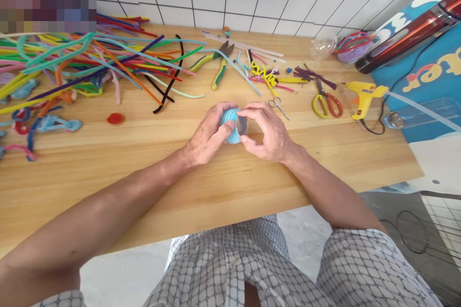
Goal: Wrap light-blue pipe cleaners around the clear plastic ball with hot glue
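Between my hands is a small clear plastic container [243, 126] with light blue pipe cleaner [230, 116] wound in rings around one end. My left hand [209, 136] is closed around the blue-wrapped end, thumb pressed on the coils. The thumb and fingertips of my right hand [268, 132] curve around the clear end and its edge. My fingers cover part of the container. Just beyond my right hand lie small silver scissors [278, 105].
Colourful pipe cleaners [122, 60] heap on the left, near a red cap [115, 118]. Green-yellow pliers [216, 64] lie at the back. Red-and-yellow scissors [327, 101], a yellow glue gun [365, 96] with its cord, and a clear bottle [421, 114] are on the right.
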`<state>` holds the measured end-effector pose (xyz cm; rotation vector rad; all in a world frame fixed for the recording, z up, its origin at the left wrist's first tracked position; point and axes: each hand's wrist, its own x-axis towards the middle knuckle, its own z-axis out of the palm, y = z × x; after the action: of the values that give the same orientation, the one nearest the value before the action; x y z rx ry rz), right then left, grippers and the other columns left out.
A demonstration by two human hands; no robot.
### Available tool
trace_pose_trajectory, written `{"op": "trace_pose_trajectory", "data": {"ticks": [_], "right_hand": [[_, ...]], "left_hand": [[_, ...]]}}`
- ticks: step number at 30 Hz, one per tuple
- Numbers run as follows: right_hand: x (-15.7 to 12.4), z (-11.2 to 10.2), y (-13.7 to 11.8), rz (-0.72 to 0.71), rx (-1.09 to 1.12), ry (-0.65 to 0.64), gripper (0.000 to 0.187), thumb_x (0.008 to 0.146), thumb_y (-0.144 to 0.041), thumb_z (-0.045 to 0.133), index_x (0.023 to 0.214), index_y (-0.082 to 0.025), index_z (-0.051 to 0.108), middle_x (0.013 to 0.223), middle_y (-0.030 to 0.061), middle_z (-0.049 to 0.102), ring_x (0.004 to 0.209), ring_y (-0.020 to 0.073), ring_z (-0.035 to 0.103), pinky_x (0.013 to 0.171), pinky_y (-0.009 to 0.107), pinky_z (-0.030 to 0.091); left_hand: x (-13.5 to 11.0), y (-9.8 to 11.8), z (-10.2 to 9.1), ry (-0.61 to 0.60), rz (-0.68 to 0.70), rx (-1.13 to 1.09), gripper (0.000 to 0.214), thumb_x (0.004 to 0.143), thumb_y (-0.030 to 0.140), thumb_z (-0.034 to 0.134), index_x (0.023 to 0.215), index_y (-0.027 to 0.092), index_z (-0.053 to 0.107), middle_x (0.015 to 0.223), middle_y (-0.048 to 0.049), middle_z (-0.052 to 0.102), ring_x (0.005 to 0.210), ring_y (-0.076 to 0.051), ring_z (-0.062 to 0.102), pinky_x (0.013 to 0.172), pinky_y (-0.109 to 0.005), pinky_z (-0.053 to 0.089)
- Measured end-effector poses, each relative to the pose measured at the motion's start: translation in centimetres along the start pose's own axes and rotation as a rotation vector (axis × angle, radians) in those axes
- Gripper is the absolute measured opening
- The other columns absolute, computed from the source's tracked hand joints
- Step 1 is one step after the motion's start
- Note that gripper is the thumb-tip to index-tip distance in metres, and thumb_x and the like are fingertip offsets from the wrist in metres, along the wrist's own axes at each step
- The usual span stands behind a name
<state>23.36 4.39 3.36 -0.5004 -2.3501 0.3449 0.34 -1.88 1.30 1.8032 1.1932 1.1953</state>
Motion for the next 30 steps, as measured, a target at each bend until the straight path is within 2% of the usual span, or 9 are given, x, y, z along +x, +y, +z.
{"op": "trace_pose_trajectory", "data": {"ticks": [6,13,22,26,30], "right_hand": [[0.02,0.25,-0.21,0.015,0.001,0.028,0.051,0.095,-0.041,0.074,0.143,-0.028,0.061,0.134,0.0132,0.071,0.123,0.0344,0.071,0.105,0.058,0.063],[0.10,-0.20,-0.34,0.017,-0.017,-0.013,0.055,0.090,-0.034,0.073,0.143,-0.030,0.061,0.136,0.0121,0.070,0.124,0.0355,0.071,0.106,0.060,0.061],[0.21,-0.14,-0.53,-0.036,-0.025,0.011,0.055,0.091,-0.031,0.072,0.145,-0.030,0.060,0.136,0.0119,0.070,0.122,0.0341,0.071,0.103,0.058,0.062],[0.17,-0.23,-0.56,-0.008,-0.034,-0.014,0.053,0.093,-0.034,0.072,0.145,-0.030,0.060,0.137,0.0118,0.069,0.123,0.0346,0.071,0.103,0.060,0.061],[0.17,-0.23,-0.52,-0.019,-0.019,-0.004,0.051,0.095,-0.039,0.071,0.145,-0.029,0.060,0.136,0.0125,0.069,0.121,0.0341,0.071,0.102,0.059,0.062]], "left_hand": [[-0.12,0.09,0.04,-0.023,0.003,-0.050,0.054,0.113,0.060,0.052,0.150,0.021,0.053,0.143,-0.0141,0.066,0.129,-0.029,0.066,0.115,-0.049,0.056],[-0.05,0.37,-0.05,-0.051,-0.050,-0.127,0.056,0.110,0.060,0.056,0.151,0.022,0.055,0.146,-0.0138,0.067,0.131,-0.032,0.066,0.117,-0.053,0.055],[-0.01,0.56,-0.05,-0.075,-0.082,-0.196,0.051,0.103,0.044,0.067,0.147,0.022,0.053,0.140,-0.0113,0.066,0.123,-0.027,0.066,0.108,-0.044,0.061],[-0.02,0.69,0.00,-0.073,-0.084,-0.187,0.051,0.104,0.048,0.066,0.146,0.022,0.052,0.135,-0.0101,0.067,0.119,-0.026,0.066,0.103,-0.042,0.062],[-0.07,0.59,-0.07,-0.072,-0.069,-0.153,0.052,0.105,0.051,0.065,0.146,0.022,0.053,0.137,-0.0102,0.066,0.122,-0.027,0.065,0.108,-0.045,0.059]]}}
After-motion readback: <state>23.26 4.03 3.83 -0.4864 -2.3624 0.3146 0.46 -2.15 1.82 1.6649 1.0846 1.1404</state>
